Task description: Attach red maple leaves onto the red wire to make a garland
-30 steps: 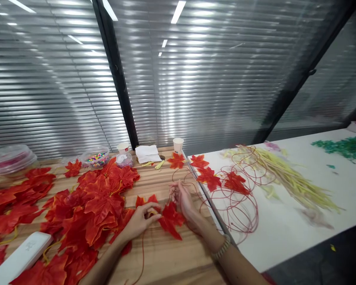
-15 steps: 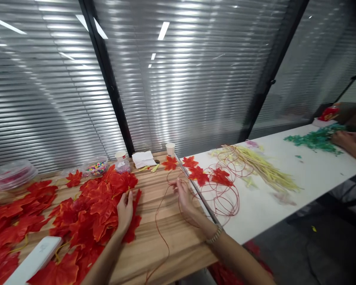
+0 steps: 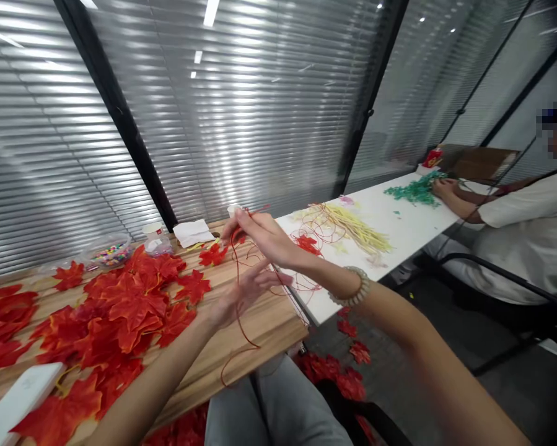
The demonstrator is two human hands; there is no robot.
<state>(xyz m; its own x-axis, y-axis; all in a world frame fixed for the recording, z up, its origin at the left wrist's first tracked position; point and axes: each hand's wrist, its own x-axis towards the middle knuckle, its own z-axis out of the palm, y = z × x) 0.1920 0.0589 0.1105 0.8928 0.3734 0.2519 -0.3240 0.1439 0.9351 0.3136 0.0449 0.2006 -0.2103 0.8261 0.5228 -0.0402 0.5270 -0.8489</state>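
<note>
My right hand (image 3: 264, 240), wearing a beaded bracelet, is raised over the wooden table with its fingers pinched on a thin red cord (image 3: 238, 310). The cord hangs past my left hand (image 3: 245, 291) and curls over the table's front edge. Below the right hand, my left hand is blurred, with its fingers stretched out to the right; I see nothing held in it. Red artificial maple leaves (image 3: 213, 254) lie just behind the hands, and another red leaf (image 3: 308, 244) rests among loops of cord on the white table.
A heap of red leaves (image 3: 134, 297) covers the left of the wooden table, beside a white power bank (image 3: 22, 396). Yellow stems (image 3: 357, 229) lie on the white table (image 3: 324, 306). Farther right, a seated person (image 3: 529, 210) handles green foliage (image 3: 412, 189). More leaves (image 3: 334, 371) hang below the table.
My right hand has risen and moved left with the cord. My left hand has left the leaf pile and come under it. The view has turned right.
</note>
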